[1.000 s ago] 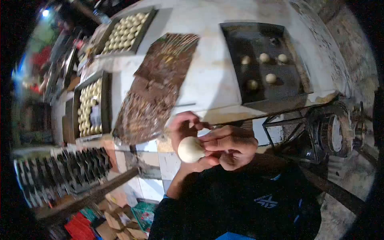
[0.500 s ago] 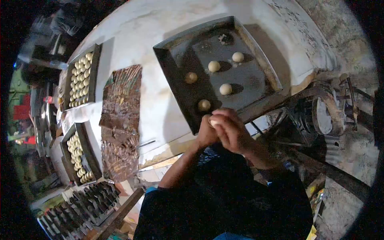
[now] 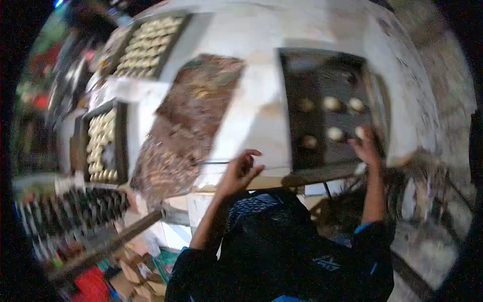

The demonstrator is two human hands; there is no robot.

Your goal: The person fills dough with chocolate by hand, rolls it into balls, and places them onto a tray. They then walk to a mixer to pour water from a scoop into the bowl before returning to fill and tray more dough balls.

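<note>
- the dark baking tray [image 3: 322, 75] at about 1 o'clock looks like matt, blackened metal, dull and stained
- the dough balls [image 3: 332, 103] on it look pale, smooth and matt; motion blur softens them
- the table top [image 3: 261, 35] is whitish, matt and scuffed, like painted or floured board
- the brown sheet [image 3: 196, 116] at 11 o'clock looks like crumpled paper or foil with a faint sheen; which one is unclear
- the two trays of pale pieces [image 3: 103, 138] at 9 to 10 o'clock have dark, dull metal rims
- the sleeve [image 3: 261, 236] at 6 o'clock is dark matt cloth
</note>
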